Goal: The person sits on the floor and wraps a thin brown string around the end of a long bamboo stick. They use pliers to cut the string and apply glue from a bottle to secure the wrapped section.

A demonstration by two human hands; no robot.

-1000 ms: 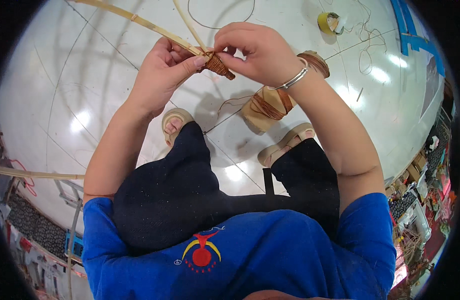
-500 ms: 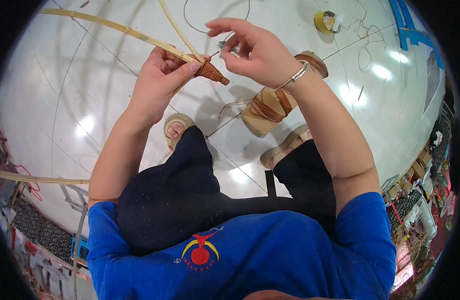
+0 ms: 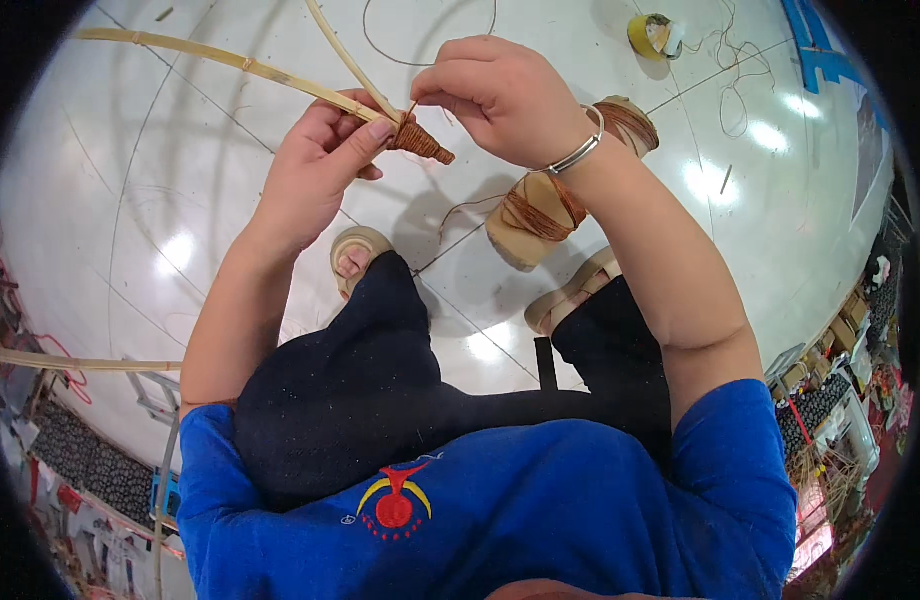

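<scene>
Two pale bamboo strips (image 3: 195,47) meet at a pointed end bound in brown cord (image 3: 420,141). My left hand (image 3: 325,150) is closed round the strips just behind this binding, thumb on top. Above the binding, my right hand (image 3: 485,95) pinches the loose cord end, which runs up taut from the wrapped part to the fingertips. A thin dark loop of cord (image 3: 368,30) arcs over the floor beyond that hand. Below my right wrist lies a tan block wound with brown cord (image 3: 535,215), and a loose strand trails from it leftward.
Another cord-wound piece (image 3: 630,122) sits behind my right wrist. Farther off are a yellow tape roll (image 3: 648,38), tangled thin cord (image 3: 730,70) and a blue frame (image 3: 822,55). Another bamboo strip (image 3: 80,358) enters at left near a grey metal stand (image 3: 158,400). Clutter lines both sides.
My right hand has gone from spread fingers to a pinch on the cord, drawing it upward beside the binding. My left hand keeps its hold on the strips.
</scene>
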